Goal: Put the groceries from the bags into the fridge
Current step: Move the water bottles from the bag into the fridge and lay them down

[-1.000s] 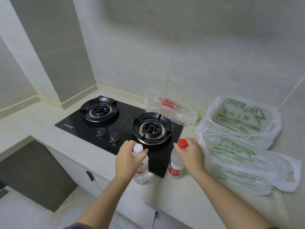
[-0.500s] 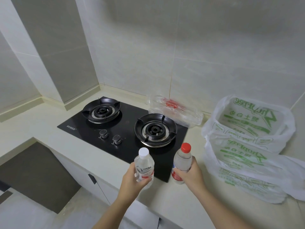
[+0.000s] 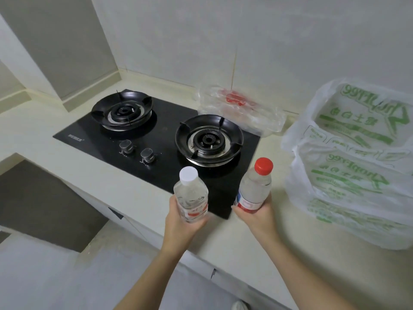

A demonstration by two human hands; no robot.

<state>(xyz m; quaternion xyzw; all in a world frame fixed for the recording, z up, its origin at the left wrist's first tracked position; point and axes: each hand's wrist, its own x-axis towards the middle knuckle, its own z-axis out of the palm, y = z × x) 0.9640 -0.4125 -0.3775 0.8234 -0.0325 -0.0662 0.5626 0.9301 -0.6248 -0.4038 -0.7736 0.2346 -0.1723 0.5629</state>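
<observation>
Carry step: my left hand point(image 3: 181, 222) grips the white-capped bottle point(image 3: 191, 195), my right hand point(image 3: 257, 217) the red-capped bottle point(image 3: 254, 189), both at lower centre (fridge unseen); next, I judge, turn and find it.

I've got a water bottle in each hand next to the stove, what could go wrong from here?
Both hands are full: the left hand grips the white-capped bottle, the right hand the red-capped bottle, leaving none free to open a door. Each grip sits low on the bottle, so one might tip or slip. The shopping bags lie close by on the right; turning away could snag them.
</observation>
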